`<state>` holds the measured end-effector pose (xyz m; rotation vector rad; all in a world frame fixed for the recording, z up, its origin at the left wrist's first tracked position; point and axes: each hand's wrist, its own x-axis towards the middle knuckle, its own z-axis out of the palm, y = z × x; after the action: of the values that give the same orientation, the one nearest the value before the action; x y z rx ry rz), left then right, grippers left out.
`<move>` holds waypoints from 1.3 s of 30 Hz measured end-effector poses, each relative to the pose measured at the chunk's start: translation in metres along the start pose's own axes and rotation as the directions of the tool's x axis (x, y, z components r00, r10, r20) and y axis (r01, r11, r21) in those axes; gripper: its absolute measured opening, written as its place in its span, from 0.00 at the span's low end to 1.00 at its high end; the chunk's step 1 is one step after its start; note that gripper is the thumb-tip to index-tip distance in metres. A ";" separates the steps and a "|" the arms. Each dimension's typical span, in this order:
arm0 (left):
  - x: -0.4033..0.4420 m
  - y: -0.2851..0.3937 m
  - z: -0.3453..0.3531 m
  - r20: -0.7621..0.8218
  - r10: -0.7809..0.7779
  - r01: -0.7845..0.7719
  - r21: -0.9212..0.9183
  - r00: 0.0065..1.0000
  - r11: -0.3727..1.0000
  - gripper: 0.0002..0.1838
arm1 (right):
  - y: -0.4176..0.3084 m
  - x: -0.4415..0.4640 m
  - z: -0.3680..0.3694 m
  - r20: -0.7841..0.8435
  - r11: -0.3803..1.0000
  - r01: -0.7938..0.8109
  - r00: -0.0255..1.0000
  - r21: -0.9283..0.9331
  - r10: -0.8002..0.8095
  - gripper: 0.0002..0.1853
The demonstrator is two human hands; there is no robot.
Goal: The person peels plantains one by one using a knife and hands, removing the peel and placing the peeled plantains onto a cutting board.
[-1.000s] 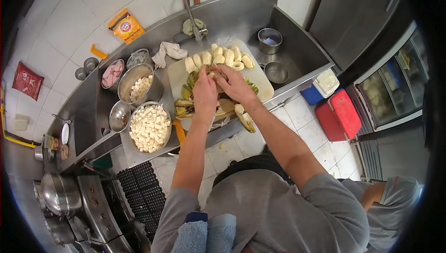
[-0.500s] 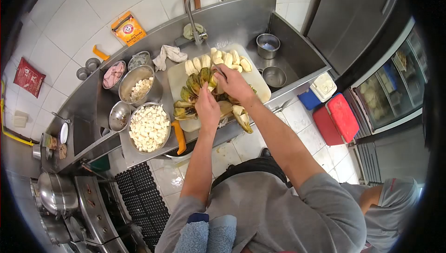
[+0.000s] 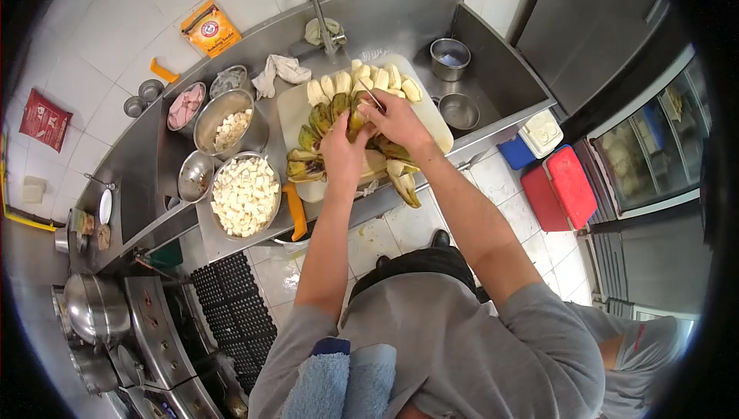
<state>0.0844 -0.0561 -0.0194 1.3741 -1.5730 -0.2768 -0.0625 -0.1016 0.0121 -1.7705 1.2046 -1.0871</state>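
My left hand (image 3: 342,151) is closed on a green-yellow plantain (image 3: 356,120) above a white cutting board (image 3: 435,123). In my right hand (image 3: 394,122) is a small knife (image 3: 371,94), its blade pointing away from me, close to the plantain's far end. Both hands meet at this fruit, so part of it is hidden. Peeled plantains (image 3: 327,84) lie in a row along the board's far side. Unpeeled, dark-spotted plantains (image 3: 321,119) fan out left of my hands. An emptied peel (image 3: 403,188) droops over the board's near edge.
Left of the board stand a bowl of white cubes (image 3: 245,194), a pot with chopped pieces (image 3: 231,128) and a saucepan (image 3: 195,176). An orange handle (image 3: 295,211) sticks out near the counter's edge. The faucet (image 3: 315,3) rises behind; metal pots (image 3: 449,59) sit in the sink.
My hands have come together around the plantain, with the right hand turned and the knife blade now plainly showing. The whole view has shifted slightly.
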 end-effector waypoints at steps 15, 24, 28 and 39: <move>0.005 -0.003 -0.004 0.087 0.211 -0.220 0.111 0.974 0.969 0.16 | 0.005 0.015 -0.025 0.220 0.996 0.041 0.975 -0.077 -0.023 0.21; 0.003 -0.004 0.000 0.087 0.109 -0.113 0.042 0.990 0.993 0.18 | 0.017 0.008 0.001 0.007 0.987 0.077 0.997 0.143 -0.079 0.16; 0.004 -0.006 0.000 0.101 0.113 -0.113 -0.009 0.988 0.994 0.18 | 0.018 0.015 -0.012 0.111 0.997 0.032 0.993 0.072 -0.040 0.15; 0.001 -0.013 0.004 0.086 0.120 -0.112 -0.083 0.989 0.990 0.24 | 0.017 0.030 -0.019 0.238 0.990 -0.046 0.971 0.130 0.013 0.14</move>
<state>0.0895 -0.0631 -0.0294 1.2197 -1.6926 -0.3298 -0.0797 -0.1374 0.0117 -1.7172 0.9862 -0.8892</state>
